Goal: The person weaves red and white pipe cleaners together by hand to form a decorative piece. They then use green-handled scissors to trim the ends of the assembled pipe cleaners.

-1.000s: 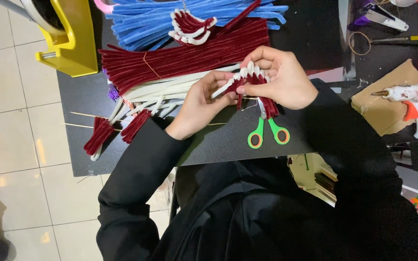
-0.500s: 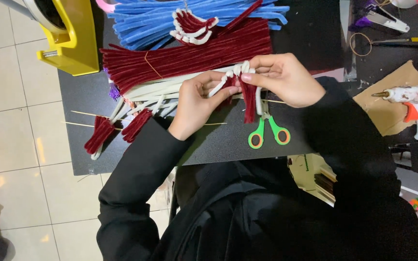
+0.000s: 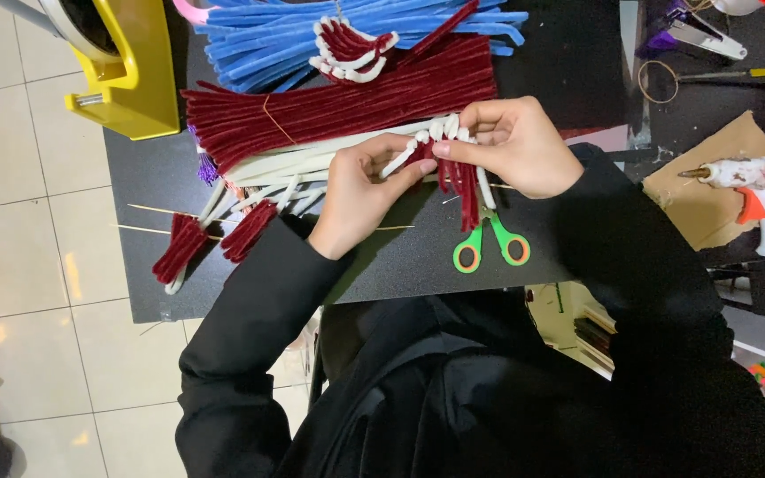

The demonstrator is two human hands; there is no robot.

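Both hands pinching a red-and-white pipe-cleaner piece at frame centre, mid-assembly.

My left hand point(image 3: 360, 196) grips the white end of the half-made pipe cleaner piece point(image 3: 453, 164), thumb and fingers pressed on it; my right hand point(image 3: 511, 146) pinches its looped white top, maroon strands hanging down over the black table point(image 3: 400, 257). Looks like the shaping/twisting step, partway through; next move likely needs a firm hold with the left while the right bends the next loop tight. Green-handled scissors point(image 3: 491, 248) lie just below the piece. Maroon pipe cleaner bundle point(image 3: 338, 106) sits above my hands, blue pipe cleaners point(image 3: 267, 40) at top, a finished red-white piece point(image 3: 351, 44) on them. Glue gun point(image 3: 754, 190) far right, yellow tape dispenser point(image 3: 126, 75) upper left.
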